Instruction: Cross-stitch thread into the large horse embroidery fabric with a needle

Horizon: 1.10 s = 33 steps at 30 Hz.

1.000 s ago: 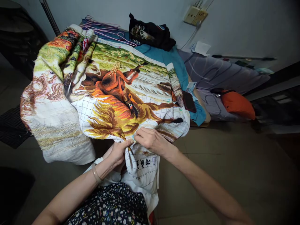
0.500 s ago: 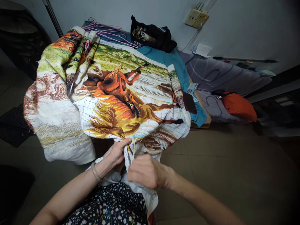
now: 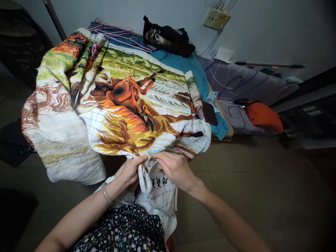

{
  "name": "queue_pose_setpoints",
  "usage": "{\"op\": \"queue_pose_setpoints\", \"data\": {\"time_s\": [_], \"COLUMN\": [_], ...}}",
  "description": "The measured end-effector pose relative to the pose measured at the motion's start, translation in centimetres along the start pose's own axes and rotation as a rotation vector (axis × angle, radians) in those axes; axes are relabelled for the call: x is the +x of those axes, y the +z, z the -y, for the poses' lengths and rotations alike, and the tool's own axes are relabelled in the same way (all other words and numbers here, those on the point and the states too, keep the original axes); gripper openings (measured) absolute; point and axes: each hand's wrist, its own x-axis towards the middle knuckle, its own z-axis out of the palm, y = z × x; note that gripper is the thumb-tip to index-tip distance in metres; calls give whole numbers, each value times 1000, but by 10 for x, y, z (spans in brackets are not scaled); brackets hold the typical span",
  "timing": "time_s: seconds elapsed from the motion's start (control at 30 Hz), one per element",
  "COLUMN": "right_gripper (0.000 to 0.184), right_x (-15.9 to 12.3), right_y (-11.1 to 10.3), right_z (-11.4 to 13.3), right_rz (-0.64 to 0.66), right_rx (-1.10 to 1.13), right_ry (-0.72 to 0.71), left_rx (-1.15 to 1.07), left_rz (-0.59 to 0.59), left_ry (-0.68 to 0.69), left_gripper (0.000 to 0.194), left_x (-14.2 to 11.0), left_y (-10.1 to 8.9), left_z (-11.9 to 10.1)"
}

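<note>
A large cross-stitch canvas [image 3: 162, 108] with brown horses, an orange mane and a printed grid drapes over the surface ahead of me and down to my lap. My left hand [image 3: 133, 168] pinches its near fold, thumb on top and fingers hidden underneath. At that same fold, the fingertips of my right hand [image 3: 175, 169] are pressed together just right of the left thumb. Whatever they hold is too small to make out. A pale thread [image 3: 150, 168] loops below them. Dark stitched characters [image 3: 159, 182] show on the cloth under my right hand.
Rolled canvas ends stand at the left [image 3: 76, 42] and right [image 3: 194, 91]. Behind lie pink hangers [image 3: 115, 31] and a black bag [image 3: 168, 40] with threads. A phone [image 3: 210, 113] rests at the right edge. An orange bag [image 3: 264, 117] sits farther right.
My right hand has moved up and forward from near my lap to the fold beside my left thumb. The thread, taut before, now hangs slack. My left hand keeps its grip.
</note>
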Motion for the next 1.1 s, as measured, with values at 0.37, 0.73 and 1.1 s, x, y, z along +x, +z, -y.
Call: {"op": "queue_pose_setpoints", "data": {"time_s": [0.37,0.73,1.1], "right_gripper": [21,17,16], "right_x": [7,11,41], "right_y": [17,14,-9], "right_z": [-24,-5,-19], "right_rz": [-8,172,304], "right_rx": [47,-285,-512], "right_ry": [13,45,-232], "left_rx": [7,31,27], "left_rz": [-15,-28,1], "left_ry": [-44,-60,42], "left_gripper": [23,29,43], "left_x": [-1,-1,0], "left_y": [2,2,4], "left_z": [-2,-2,0]}}
